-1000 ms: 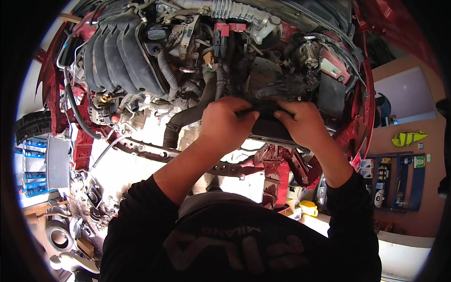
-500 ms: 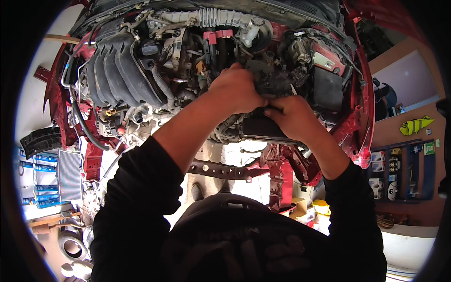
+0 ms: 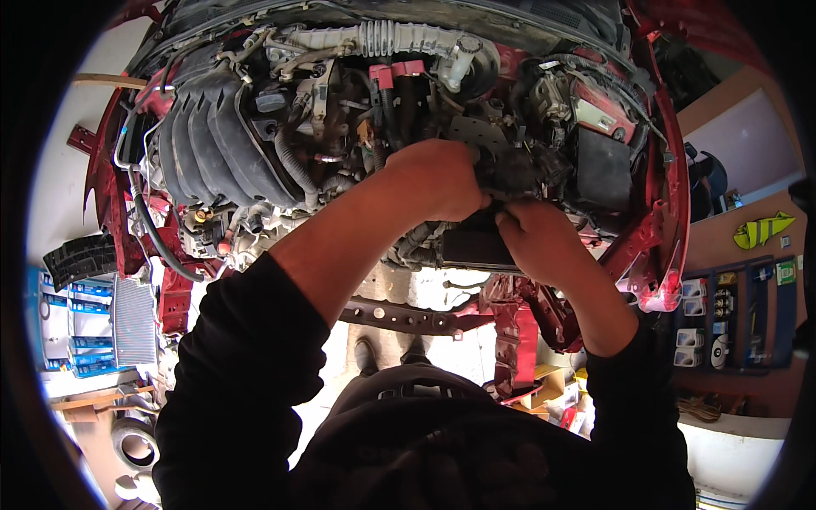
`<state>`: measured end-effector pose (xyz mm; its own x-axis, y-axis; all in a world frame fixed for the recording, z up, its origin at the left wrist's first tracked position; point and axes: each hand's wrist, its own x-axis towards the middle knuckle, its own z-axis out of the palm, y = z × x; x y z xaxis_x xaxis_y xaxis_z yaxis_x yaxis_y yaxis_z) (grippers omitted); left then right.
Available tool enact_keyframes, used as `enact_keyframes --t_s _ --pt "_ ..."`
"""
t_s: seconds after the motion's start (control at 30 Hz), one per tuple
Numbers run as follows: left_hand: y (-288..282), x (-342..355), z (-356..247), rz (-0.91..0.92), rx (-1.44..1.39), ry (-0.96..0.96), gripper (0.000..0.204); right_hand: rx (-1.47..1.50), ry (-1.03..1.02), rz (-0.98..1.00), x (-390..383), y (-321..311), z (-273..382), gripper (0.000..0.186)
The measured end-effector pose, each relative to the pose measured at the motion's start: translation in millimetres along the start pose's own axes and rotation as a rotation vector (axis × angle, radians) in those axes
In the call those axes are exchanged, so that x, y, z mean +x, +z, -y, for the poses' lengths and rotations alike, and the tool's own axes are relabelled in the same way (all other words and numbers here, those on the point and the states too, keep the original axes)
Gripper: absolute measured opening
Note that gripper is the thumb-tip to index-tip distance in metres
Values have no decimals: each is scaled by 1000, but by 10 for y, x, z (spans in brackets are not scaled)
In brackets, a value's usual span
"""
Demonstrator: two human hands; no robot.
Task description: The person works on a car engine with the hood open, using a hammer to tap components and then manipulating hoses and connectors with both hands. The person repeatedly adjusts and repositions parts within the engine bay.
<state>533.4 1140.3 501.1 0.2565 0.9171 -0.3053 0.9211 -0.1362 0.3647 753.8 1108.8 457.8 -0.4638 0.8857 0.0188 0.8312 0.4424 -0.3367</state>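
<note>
My left hand (image 3: 438,180) conceals most of its own fingers behind its back; what they grasp, if anything, cannot be determined. The fingertips of my right hand (image 3: 540,240) merge with the adjoining shadow, so its grip is likewise indeterminate. The same hand covers one end of the black box (image 3: 473,248) beneath. The dark wiring (image 3: 523,170) beyond my hands is too dim and indistinct to trace. My torso (image 3: 425,455), cut off by the lower edge, partly hides my shoes (image 3: 365,357). At upper right, the red panel (image 3: 722,36) is cropped; packages (image 3: 689,347) on the wall are too small to identify.
</note>
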Motion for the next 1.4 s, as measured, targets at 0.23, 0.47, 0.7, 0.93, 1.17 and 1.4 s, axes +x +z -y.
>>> enact_keyframes --t_s 0.23,0.47,0.7,0.93,1.17,1.4 --pt "39 8 28 -35 -22 -29 70 -4 69 62 106 30 52 33" --pt "30 9 37 -18 -2 -12 69 172 102 132 81 -59 3 25" --pt "99 -25 107 -118 -42 14 69 153 21 140 70 -287 -238 26" --pt "443 7 290 -439 -115 159 62 244 -254 64 160 -274 -476 45" --pt "640 30 274 -544 -710 282 39 104 -528 86 393 -332 -628 57" --pt "345 -52 282 -264 -553 199 37 173 -699 116 587 -128 -764 55"
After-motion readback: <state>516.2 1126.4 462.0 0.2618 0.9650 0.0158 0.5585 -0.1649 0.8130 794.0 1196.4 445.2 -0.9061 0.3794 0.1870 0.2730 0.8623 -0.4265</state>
